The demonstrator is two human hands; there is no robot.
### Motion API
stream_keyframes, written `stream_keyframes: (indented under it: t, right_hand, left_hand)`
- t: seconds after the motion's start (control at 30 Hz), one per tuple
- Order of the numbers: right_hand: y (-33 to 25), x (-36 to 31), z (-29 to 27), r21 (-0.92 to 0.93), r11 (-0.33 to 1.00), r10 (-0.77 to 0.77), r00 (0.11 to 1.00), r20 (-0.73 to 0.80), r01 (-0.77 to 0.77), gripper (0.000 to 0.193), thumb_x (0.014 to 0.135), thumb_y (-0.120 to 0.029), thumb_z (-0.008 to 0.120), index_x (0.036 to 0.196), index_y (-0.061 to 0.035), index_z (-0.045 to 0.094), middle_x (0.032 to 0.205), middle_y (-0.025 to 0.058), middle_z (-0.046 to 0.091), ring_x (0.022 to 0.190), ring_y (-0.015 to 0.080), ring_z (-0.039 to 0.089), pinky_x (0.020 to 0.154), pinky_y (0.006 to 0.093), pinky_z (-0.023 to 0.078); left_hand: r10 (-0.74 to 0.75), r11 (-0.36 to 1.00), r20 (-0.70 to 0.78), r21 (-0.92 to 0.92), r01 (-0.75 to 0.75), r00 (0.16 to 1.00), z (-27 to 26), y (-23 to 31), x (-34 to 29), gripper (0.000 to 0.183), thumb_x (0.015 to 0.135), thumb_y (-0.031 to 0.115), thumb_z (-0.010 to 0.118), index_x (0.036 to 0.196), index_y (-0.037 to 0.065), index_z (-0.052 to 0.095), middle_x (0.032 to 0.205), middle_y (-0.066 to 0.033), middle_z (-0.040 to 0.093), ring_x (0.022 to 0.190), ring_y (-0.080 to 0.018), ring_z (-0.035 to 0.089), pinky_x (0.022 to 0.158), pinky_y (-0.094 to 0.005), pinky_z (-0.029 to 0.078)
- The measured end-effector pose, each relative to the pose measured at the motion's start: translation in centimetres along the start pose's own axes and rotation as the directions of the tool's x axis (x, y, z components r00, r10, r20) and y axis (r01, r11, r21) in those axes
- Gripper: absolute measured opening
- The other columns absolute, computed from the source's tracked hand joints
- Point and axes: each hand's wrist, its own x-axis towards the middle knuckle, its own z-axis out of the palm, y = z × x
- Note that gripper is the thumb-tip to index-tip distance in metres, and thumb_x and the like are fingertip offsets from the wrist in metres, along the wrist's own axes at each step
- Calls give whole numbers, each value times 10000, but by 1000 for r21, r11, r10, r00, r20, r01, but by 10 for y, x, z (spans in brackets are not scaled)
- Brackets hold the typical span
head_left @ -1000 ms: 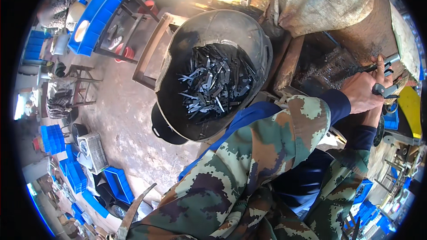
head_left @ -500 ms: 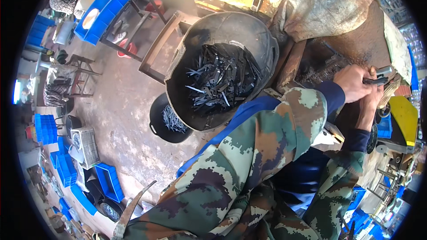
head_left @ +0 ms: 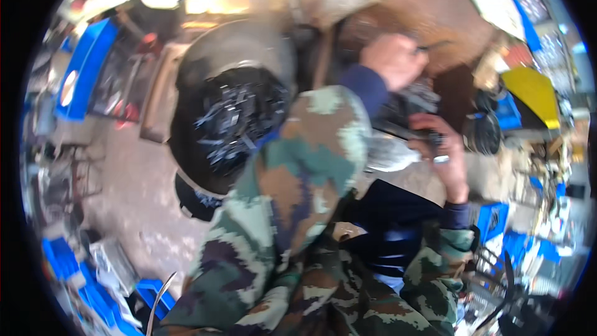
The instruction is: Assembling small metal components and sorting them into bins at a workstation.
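Note:
My left hand (head_left: pixel 392 62), in a dark blue cuff, is closed over the brown worktop, fingers pinched on a thin dark strip (head_left: pixel 437 45) that juts to the right. Nearer to me, my right hand (head_left: pixel 441 149) curls around a dark object with a silvery end (head_left: pixel 441 158); blur hides its kind. A heap of dark metal pieces (head_left: pixel 418 96) lies between the two hands. Left of my left arm, a large black tub (head_left: pixel 186 112) holds many dark, narrow metal strips (head_left: pixel 239 112).
A smaller black bucket (head_left: pixel 194 202) stands below the tub, partly covered by it. A clear plastic bag (head_left: pixel 390 152) lies beside my right hand. Farther right are a yellow panel (head_left: pixel 532 96) and a blue bin (head_left: pixel 507 112). A blue tray (head_left: pixel 87 71) sits far left.
My hands, together before, have come apart: the left is farther away over the worktop, the right closer to my body. The whole view has swung, so the tub appears farther left.

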Motion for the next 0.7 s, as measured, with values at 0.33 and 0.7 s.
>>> stream_keyframes:
  t: [0.33, 0.7]
  right_hand:
    - [14, -29, 1, -176, 980, -55, 977, 205, 92, 332, 704, 58, 650, 1019, -44, 668, 1192, 94, 644, 1088, 303, 626, 906, 350, 515]
    - [12, 17, -17, 567, 758, 520, 823, -227, -322, 190, 937, -155, 633, 1043, 1, 655, 894, 75, 693, 571, 92, 589, 467, 232, 496]
  left_hand:
    - [-11, 977, 80, 215, -6, 997, 9, -20, 0, 305, 897, 353, 585, 980, 91, 718, 923, -211, 673, 927, -409, 631, 802, -482, 506]
    - [-95, 931, 260, 366, -7, 961, 19, -58, 0, 241, 872, 252, 608, 1000, 77, 713, 945, -205, 678, 940, -402, 623, 810, -469, 496]
